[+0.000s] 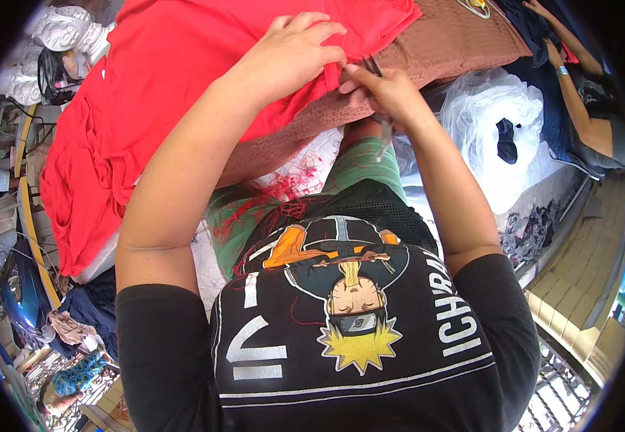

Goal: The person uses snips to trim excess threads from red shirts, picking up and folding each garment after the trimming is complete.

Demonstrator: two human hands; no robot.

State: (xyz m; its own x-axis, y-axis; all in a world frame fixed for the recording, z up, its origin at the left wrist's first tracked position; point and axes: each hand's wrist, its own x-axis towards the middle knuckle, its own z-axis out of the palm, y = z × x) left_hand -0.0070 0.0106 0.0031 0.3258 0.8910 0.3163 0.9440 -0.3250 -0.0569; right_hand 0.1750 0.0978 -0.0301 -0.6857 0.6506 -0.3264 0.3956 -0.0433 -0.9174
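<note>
The red fabric is looking like soft, matt cloth, creasing into folds; the brown cover is showing a rough, textured cloth face; the scissors are showing smooth grey metal; the clear bag is gleaming as thin, glossy, crinkled plastic; the black T-shirt is looking matt and knitted, its print lying smooth; the green shorts are showing matt cloth; the red threads are looking fine and fibrous.
</note>
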